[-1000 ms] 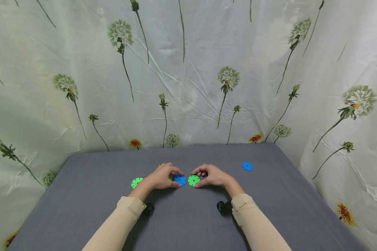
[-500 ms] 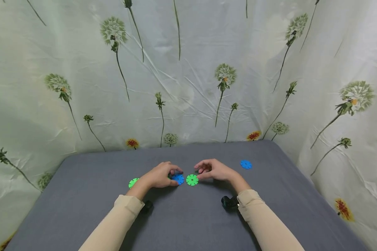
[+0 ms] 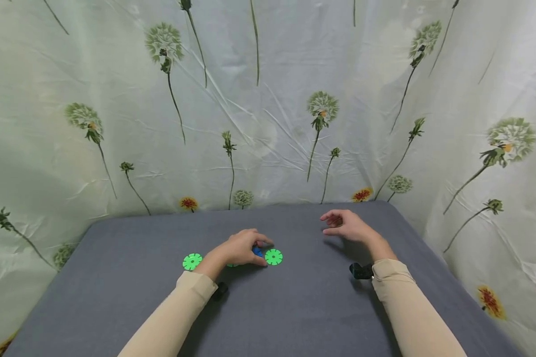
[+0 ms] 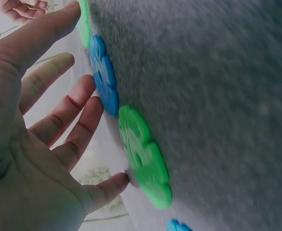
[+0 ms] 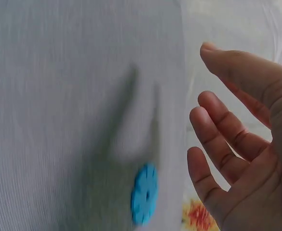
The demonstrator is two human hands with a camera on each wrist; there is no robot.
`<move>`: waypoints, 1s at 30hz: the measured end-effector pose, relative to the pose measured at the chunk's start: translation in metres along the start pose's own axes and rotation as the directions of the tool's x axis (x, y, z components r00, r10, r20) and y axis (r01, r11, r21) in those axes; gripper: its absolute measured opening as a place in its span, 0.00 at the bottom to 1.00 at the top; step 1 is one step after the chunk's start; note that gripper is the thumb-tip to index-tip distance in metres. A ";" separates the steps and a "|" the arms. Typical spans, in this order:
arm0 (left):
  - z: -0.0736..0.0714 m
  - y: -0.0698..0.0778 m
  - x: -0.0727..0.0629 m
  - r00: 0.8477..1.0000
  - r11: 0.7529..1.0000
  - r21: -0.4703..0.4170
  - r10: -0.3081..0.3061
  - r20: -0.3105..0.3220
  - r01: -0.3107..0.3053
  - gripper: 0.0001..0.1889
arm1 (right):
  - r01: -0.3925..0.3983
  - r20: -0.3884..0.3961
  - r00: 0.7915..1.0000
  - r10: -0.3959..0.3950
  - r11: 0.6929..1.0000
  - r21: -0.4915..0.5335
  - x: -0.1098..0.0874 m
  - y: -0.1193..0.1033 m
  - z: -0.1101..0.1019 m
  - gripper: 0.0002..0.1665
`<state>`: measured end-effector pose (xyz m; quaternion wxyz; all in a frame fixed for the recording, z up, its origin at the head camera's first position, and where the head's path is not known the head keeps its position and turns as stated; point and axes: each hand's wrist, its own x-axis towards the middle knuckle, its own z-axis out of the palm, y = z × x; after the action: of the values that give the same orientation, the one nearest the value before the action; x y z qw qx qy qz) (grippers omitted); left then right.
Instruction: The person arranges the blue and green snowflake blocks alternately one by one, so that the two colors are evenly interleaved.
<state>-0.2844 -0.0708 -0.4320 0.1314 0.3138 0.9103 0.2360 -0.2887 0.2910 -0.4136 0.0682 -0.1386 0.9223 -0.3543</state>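
Note:
My left hand [image 3: 245,247] hovers low over a row of flat notched discs, fingers spread and relaxed, holding nothing. Beneath it a blue disc [image 3: 257,252] is partly covered; to its right lies a green disc [image 3: 274,257] near the fingertips. The left wrist view shows this blue disc [image 4: 103,74] beside the fingers, then another green disc [image 4: 144,156] and the edge of a second blue disc [image 4: 178,225]. My right hand [image 3: 348,225] is raised at the right, fingers loosely bent around nothing. Near it in the right wrist view is a blue disc [image 5: 144,195], hidden in the head view.
A green disc [image 3: 192,261] lies at the row's left end, beside the left wrist. Grey cloth covers the table [image 3: 295,307]. A pale curtain [image 3: 272,124] with dandelion prints hangs behind the back edge. Both wrists wear small black cameras [image 3: 361,271].
My right hand has left the green disc and moved right and away from me, now covering the far-right blue disc. My left hand has shifted slightly right over its blue disc.

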 end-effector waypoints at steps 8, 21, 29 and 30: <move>0.010 0.006 0.012 0.999 0.999 0.031 0.034 0.019 -0.035 0.28 | -0.100 0.002 0.995 0.101 0.989 -0.111 -0.021 0.022 -0.021 0.32; 0.013 0.010 0.015 1.000 0.999 0.051 0.008 0.026 -0.009 0.24 | -0.118 0.012 0.993 0.119 0.989 -0.087 -0.030 0.045 -0.027 0.36; 0.011 0.012 0.016 0.999 0.999 0.034 -0.013 0.032 0.011 0.25 | -0.149 -0.020 0.989 0.148 0.982 -0.114 -0.033 0.051 -0.027 0.33; 0.011 0.013 0.016 0.999 0.999 0.028 -0.018 0.034 0.017 0.24 | -0.153 -0.022 0.988 0.151 0.981 -0.117 -0.034 0.050 -0.027 0.32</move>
<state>-0.2857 -0.0481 -0.4366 0.1445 0.3117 0.9138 0.2167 -0.2733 0.3544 -0.4263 0.0807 -0.0694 0.9500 -0.2937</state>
